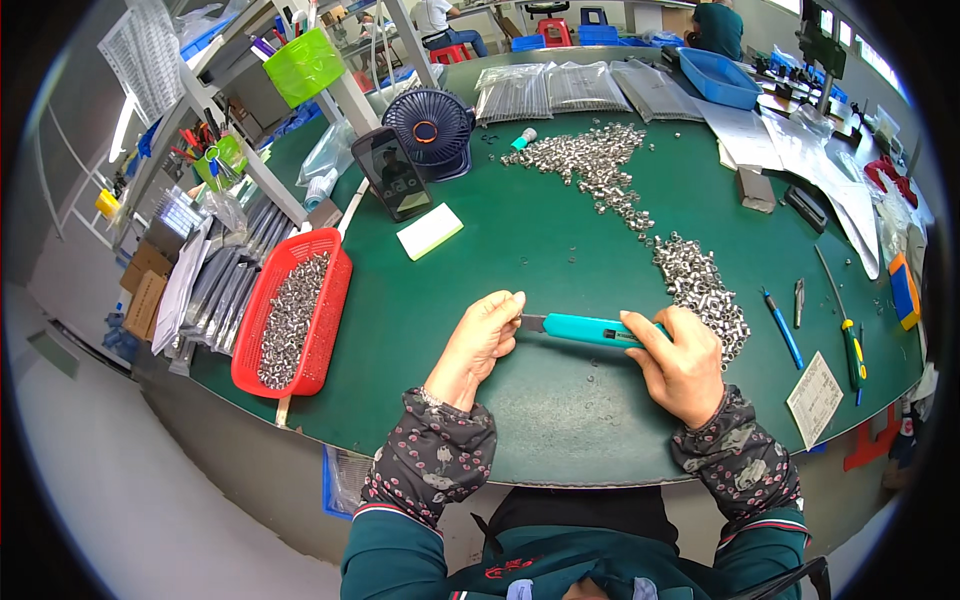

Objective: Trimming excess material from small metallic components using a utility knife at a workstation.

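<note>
My right hand [684, 362] is wrapped round the teal handle of a utility knife [585, 329], which lies level above the table with its blade [533, 322] pointing left. At the blade's end, the thumb and fingers of my left hand [480, 338] are pinched together. What sits between those fingertips is too small and hidden to make out. Just beyond my right hand lies a heap of small metal rings [700, 285]. A second, larger pile of rings [590, 155] spreads farther back. To the left, a red plastic basket [340, 290] holds many similar rings.
A black fan [428, 130], a propped phone [391, 174] and a white-yellow pad [430, 231] stand at back left. On the right lie a blue pen-like tool [783, 330], a yellow-green screwdriver [853, 355] and a paper label [816, 400]. A blue tray [718, 80] sits far back.
</note>
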`<state>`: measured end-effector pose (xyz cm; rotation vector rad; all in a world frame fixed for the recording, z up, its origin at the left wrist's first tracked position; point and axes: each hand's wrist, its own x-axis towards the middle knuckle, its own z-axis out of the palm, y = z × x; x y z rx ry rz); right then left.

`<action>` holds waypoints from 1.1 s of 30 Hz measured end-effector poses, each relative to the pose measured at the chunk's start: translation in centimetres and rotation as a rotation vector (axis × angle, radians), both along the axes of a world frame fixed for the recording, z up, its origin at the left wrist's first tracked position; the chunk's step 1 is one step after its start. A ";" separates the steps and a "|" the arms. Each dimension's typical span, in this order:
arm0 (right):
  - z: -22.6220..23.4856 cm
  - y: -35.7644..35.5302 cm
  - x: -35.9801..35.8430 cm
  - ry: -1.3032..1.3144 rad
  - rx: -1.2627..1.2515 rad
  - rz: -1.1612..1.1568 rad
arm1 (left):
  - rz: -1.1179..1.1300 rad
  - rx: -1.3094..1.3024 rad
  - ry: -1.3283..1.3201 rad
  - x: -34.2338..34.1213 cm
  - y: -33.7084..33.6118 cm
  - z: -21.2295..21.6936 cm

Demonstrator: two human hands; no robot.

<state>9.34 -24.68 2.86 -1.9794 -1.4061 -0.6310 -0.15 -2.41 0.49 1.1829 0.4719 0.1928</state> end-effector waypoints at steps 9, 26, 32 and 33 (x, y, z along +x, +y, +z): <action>0.2 -0.2 -0.1 -0.340 0.069 -0.020 | -0.065 -0.056 0.004 -0.1 0.2 -0.2; 0.3 -0.2 0.7 -0.085 0.186 -0.034 | 0.018 -0.184 -0.102 -0.3 0.6 0.1; -0.8 0.1 0.8 0.092 -0.076 -0.158 | 0.050 -0.229 -0.154 -0.2 0.6 0.1; -0.6 0.0 0.8 0.088 -0.074 -0.155 | 0.051 -0.225 -0.184 -0.3 0.5 0.1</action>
